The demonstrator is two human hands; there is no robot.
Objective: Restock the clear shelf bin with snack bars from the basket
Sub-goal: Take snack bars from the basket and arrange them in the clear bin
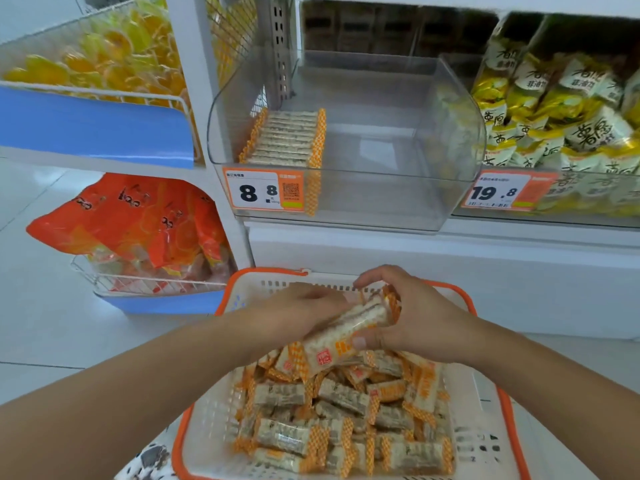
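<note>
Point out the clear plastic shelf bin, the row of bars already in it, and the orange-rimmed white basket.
Clear plastic shelf bin (381,199): head view, bare front wall.
Row of orange-ended snack bars (285,140): head view, middle of the row.
Orange-rimmed white basket (485,403): head view, inner right wall.

Up and left of the hands, orange snack bags (138,220) fill a wire rack (152,284). Higher left sit yellow candies (104,60). Up and right, yellow-white packets (561,112) stand above a price tag (502,192) reading 19.8.

clear shelf bin (398,161) right side free, stacked snack bars (284,140) filling left
</note>
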